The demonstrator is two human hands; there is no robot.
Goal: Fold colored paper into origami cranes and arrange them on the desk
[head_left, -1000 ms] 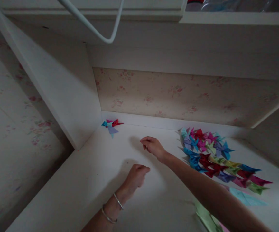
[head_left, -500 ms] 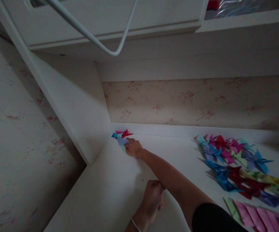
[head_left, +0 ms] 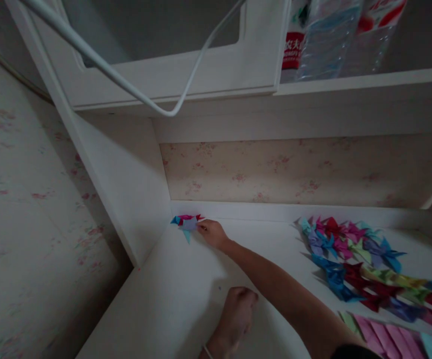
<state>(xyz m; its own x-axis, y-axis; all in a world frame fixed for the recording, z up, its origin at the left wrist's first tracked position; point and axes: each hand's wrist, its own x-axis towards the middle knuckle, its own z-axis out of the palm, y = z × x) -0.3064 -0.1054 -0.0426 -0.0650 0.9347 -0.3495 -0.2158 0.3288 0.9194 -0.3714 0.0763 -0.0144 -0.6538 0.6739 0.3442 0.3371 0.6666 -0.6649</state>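
My right hand [head_left: 213, 233] reaches to the far left corner of the white desktop, its fingertips pinched on the edge of a lavender folded-paper crane [head_left: 189, 225]. Right by it lie a magenta paper crane [head_left: 186, 217], a blue one [head_left: 175, 220] and a light turquoise paper point [head_left: 188, 236], with bits of red among them. Nearer to me, my left hand [head_left: 235, 316] rests as a loose fist over the desktop, a thin bracelet at the wrist. Nothing shows in it, though its fingers are partly turned away.
Rows of colourful paper cranes [head_left: 354, 239] lie on the desktop [head_left: 171, 294] at right, with pink folded papers [head_left: 385, 336] below them. Overhead hangs a white bent tube [head_left: 169, 113] before a cabinet [head_left: 178, 82]. Plastic bottles [head_left: 328, 40] stand on the upper shelf. A side panel [head_left: 129, 174] bounds the left.
The view has tilted upward, bringing the shelf bottles into sight. My right hand has gone from lying flatter beside the lavender crane to pinching its edge. My left hand remains a fist.
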